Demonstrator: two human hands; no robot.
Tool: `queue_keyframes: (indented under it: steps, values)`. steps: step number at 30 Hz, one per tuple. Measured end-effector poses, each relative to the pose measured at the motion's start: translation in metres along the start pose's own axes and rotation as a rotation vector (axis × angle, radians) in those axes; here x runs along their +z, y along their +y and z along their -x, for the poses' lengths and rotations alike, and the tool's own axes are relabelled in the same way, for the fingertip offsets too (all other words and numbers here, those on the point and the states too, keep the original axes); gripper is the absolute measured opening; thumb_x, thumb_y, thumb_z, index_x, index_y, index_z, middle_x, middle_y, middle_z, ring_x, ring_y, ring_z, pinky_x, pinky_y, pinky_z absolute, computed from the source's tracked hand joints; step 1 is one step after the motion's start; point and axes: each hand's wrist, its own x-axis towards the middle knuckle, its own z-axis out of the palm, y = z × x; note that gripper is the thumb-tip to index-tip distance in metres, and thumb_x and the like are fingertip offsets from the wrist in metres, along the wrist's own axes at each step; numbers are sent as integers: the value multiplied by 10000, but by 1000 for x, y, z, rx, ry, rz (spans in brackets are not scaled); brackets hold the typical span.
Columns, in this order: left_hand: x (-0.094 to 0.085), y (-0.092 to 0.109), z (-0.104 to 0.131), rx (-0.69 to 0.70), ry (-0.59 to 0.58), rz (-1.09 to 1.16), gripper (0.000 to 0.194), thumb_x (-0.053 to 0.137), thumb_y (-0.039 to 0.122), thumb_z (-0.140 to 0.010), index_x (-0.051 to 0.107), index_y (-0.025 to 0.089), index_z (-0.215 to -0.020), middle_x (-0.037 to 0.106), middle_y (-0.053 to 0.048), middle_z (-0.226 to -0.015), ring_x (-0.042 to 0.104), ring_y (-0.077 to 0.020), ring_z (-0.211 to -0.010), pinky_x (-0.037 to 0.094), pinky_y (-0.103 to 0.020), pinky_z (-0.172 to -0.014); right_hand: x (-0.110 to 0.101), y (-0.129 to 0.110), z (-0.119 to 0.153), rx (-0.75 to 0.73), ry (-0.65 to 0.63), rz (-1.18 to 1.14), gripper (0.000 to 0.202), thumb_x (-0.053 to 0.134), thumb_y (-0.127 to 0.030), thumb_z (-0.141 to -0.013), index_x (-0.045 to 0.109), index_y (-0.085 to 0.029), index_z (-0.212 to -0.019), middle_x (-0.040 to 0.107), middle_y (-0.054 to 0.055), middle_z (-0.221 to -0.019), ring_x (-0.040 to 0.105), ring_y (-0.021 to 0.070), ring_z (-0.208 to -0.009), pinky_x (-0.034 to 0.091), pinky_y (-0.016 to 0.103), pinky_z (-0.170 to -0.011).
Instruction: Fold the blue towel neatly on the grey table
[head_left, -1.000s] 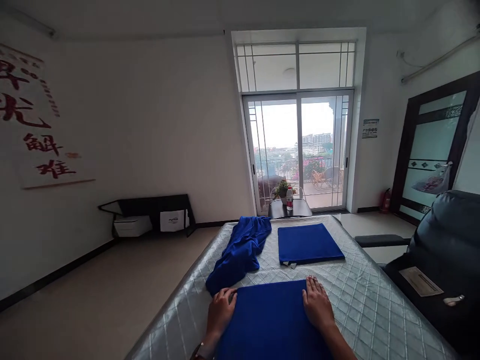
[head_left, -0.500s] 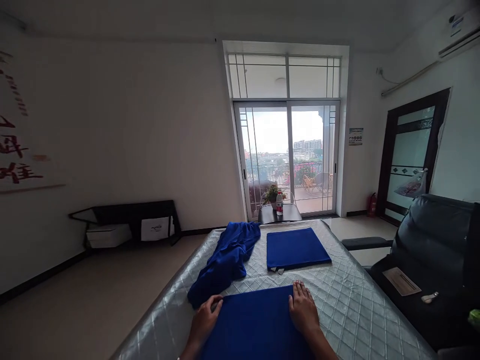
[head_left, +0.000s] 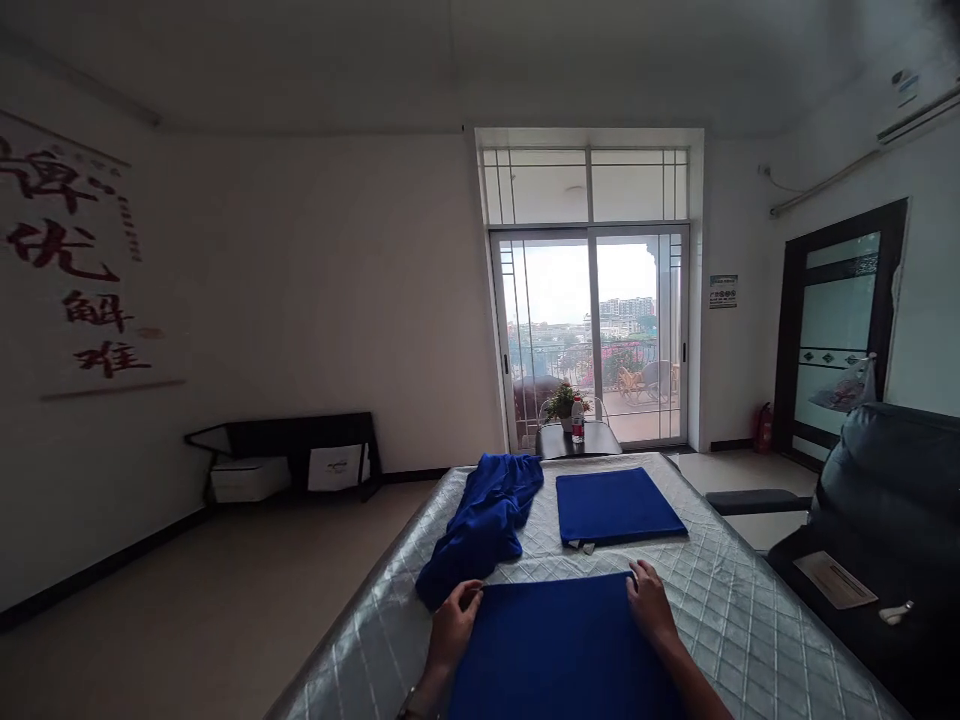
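Observation:
A flat blue cloth lies nearest me on the quilted silver mattress. My left hand pinches its far left corner between thumb and fingers. At the far right corner, my right hand has its fingers curled together on the cloth's edge. Beyond it, a folded blue cloth lies flat, with small white tags at its near edge. To the left of that is a crumpled blue cloth.
A black chair at the right holds a brown card. Past the mattress, a small dark table bears a plant and a bottle. A black rack stands by the left wall.
The view has shifted left and up. My right hand's fingers, flat on the cloth before, are now bent at its corner. My left hand remains at the left corner.

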Motion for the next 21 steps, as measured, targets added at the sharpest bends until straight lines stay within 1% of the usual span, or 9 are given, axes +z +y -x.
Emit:
queue_keyframes:
  steps: [4, 7, 13, 15, 18, 20, 21]
  values:
    - [0, -5, -3, -16, 17, 32, 437, 594, 598, -676, 711, 225, -871, 794, -102, -913, 742, -332, -943, 583, -430, -863, -4, 4, -11, 63, 23, -33, 420, 496, -342, -800, 731, -127, -1074, 660, 181, -1252, 605, 279, -1199, 418, 364, -1071]
    - [0, -8, -4, -23, 21, 53, 456, 598, 609, -667, 715, 213, -859, 793, -114, -897, 746, -327, -922, 585, -418, -850, -7, 0, -12, 92, 39, -72, 327, 565, -361, -732, 741, -175, -933, 692, 163, -1166, 649, 291, -1102, 464, 384, -1011]
    - [-3, -3, -5, -15, 40, 115, 482, 628, 642, -644, 726, 205, -822, 792, -117, -869, 749, -334, -902, 591, -421, -824, -18, -10, -2, 57, 68, -229, 284, 566, -452, -707, 705, -248, -848, 742, 84, -939, 696, 275, -933, 522, 391, -886]
    - [-5, -2, -6, -15, 44, 138, 499, 638, 647, -643, 729, 196, -836, 791, -119, -861, 750, -336, -893, 593, -426, -815, -19, -10, -1, 57, 58, -303, 313, 554, -493, -709, 693, -252, -853, 752, 76, -902, 708, 279, -900, 540, 396, -832]
    - [-7, -1, -8, -22, 50, 161, 523, 653, 641, -653, 730, 179, -888, 788, -121, -872, 746, -334, -906, 583, -435, -836, -23, -7, -3, 75, 37, -411, 468, 496, -575, -750, 680, -216, -986, 758, 89, -888, 719, 277, -879, 552, 386, -768]
    - [-10, 2, -11, -24, 46, 177, 530, 667, 630, -656, 728, 171, -914, 786, -125, -893, 740, -330, -925, 572, -437, -859, -32, -8, -5, 73, 33, -493, 590, 503, -638, -753, 645, -182, -1100, 756, 101, -899, 718, 273, -884, 552, 385, -770]
    - [-12, 4, -13, -22, 42, 189, 532, 673, 624, -658, 728, 168, -926, 785, -126, -907, 738, -327, -934, 570, -435, -865, -40, -11, -5, 58, 38, -547, 637, 535, -664, -739, 628, -174, -1136, 753, 104, -914, 715, 271, -895, 550, 387, -782]
